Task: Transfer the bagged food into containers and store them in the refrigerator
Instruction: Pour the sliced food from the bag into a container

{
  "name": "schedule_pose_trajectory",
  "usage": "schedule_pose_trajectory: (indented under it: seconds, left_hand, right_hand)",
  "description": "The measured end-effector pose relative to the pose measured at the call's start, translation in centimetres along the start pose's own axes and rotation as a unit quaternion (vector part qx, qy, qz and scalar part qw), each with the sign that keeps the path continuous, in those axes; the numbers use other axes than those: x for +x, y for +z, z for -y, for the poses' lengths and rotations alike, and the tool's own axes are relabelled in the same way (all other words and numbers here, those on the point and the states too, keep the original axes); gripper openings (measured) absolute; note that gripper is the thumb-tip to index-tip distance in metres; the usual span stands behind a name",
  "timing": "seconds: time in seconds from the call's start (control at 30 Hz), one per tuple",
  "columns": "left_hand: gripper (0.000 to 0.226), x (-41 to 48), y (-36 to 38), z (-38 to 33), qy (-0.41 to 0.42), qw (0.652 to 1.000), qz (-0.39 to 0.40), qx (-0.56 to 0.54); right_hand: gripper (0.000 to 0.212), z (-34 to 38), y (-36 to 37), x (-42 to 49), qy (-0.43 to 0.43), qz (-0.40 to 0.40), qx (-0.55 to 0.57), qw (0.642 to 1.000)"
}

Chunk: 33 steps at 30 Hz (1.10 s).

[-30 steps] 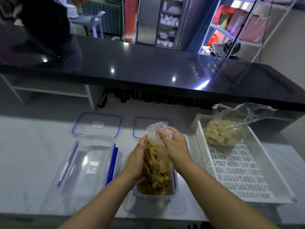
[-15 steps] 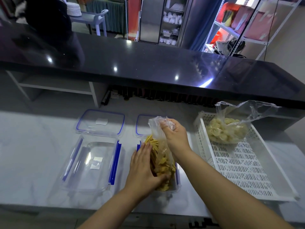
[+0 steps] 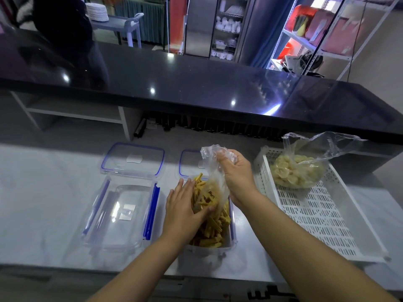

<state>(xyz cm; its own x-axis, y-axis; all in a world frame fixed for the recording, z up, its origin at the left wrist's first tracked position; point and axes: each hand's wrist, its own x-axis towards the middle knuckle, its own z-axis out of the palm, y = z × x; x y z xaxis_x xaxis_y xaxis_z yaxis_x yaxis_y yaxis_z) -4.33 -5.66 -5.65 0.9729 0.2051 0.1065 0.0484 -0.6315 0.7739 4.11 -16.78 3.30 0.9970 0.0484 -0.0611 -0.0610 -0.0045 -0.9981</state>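
A clear plastic bag [image 3: 212, 168] of yellow strips stands tilted in a clear container [image 3: 209, 249] with blue clips at the counter's front. My right hand [image 3: 236, 173] grips the bag's bunched top. My left hand [image 3: 183, 209] lies against the bag's left side, thumb under its lower part. Yellow strips [image 3: 214, 227] fill the container. Its lid [image 3: 188, 162] lies just behind. To the left sits an empty clear container [image 3: 122, 212] with its lid [image 3: 133, 160] behind it. A second bag of pale round slices [image 3: 296, 171] rests in a white basket [image 3: 316, 214].
A black raised counter [image 3: 196, 88] runs across behind the white worktop [image 3: 43, 203]. A person in dark clothes [image 3: 63, 20] stands beyond it at the far left. Metal shelves [image 3: 316, 35] stand at the back right.
My left hand slid down from the bag's upper side to its lower left. My right hand lifted the bag's top up and to the right, and strips now lie loose in the container.
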Motion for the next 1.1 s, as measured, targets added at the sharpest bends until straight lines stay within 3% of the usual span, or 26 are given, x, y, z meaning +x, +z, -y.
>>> schedule_pose_trajectory:
  seconds: [0.2, 0.43, 0.67, 0.83, 0.97, 1.1]
  left_hand:
    - [0.036, -0.7, -1.0, -0.3, 0.019, 0.993, 0.041, -0.107]
    - [0.034, -0.9, -2.0, -1.1, -0.032, 0.974, 0.066, -0.212]
    - [0.035, -0.9, -2.0, -0.9, -0.052, 0.964, 0.068, -0.253]
    - [0.047, -0.9, -1.9, -0.7, -0.044, 0.965, 0.066, -0.251]
    - [0.061, -0.5, -1.3, -0.5, -0.096, 0.934, 0.072, -0.337]
    - [0.065, -0.3, -0.6, -0.6, -0.122, 0.913, 0.090, -0.379]
  right_hand:
    - [0.016, 1.2, -0.6, -0.3, 0.003, 0.003, 0.023, 1.000]
    - [0.011, 3.0, -1.6, -0.6, -0.003, -0.005, 0.085, 0.996]
    - [0.021, 3.6, -2.9, -1.0, -0.005, -0.036, 0.076, 0.996]
    - [0.006, 1.6, -4.6, -1.6, -0.108, -0.050, -0.137, 0.983]
    - [0.018, -2.3, -4.4, -3.0, -0.087, 0.057, -0.327, 0.939]
    - [0.030, -5.5, -3.8, -4.3, -0.074, 0.128, -0.377, 0.914]
